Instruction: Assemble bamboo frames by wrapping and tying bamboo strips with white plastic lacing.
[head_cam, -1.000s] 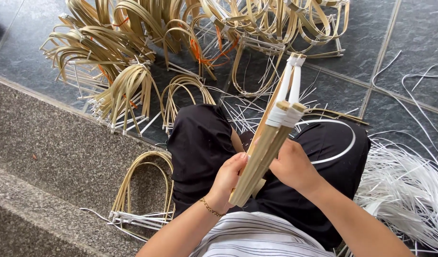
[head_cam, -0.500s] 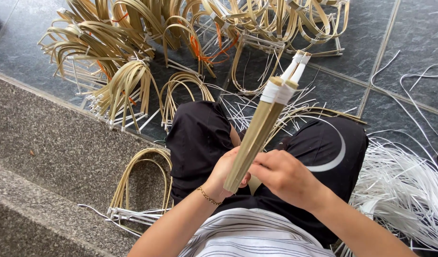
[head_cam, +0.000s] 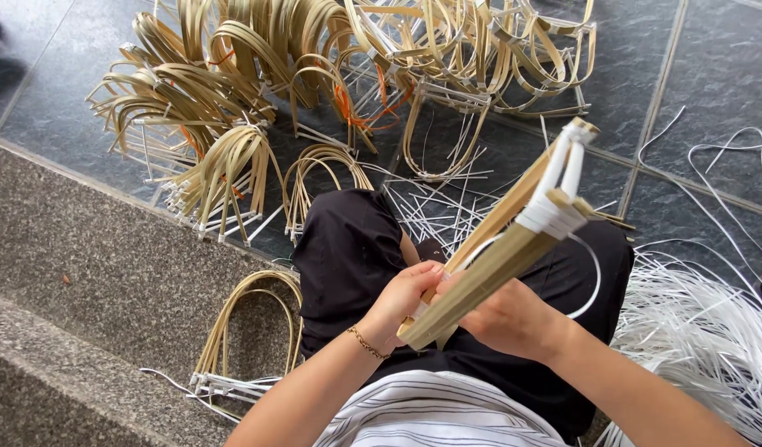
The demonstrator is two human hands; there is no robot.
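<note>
One bundle (head_cam: 489, 257) of bamboo strips, bound with white strapping (head_cam: 555, 211), was gripped over the lap by both hands: the left hand (head_cam: 402, 298) clamped near its lower end, the right hand (head_cam: 505, 319) beneath it. Since earlier, the bundle had been tilted further right
</note>
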